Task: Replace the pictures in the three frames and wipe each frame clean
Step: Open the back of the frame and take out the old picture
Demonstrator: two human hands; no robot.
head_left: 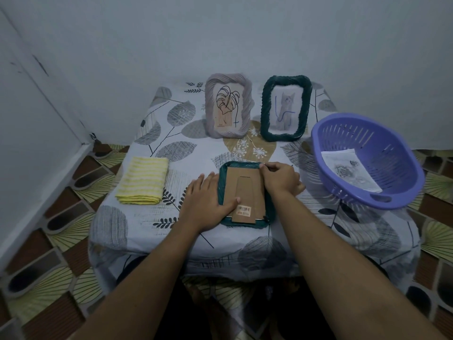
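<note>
Now the face-down frame lies near the front of the table, with its cardboard back upward. Your left hand rests flat on its left edge, fingers straight. Your right hand pinches its far right corner. If you pull there too hard, I think the back can bend, or the frame can slide from under your flat hand.

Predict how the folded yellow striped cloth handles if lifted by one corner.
The yellow cloth will likely go floppy and unfold: it lies in soft stacked layers with rounded folded edges. Probably light, as it looks thin. It would probably drag rather than slide cleanly on the tablecloth, fabric against fabric.
</note>
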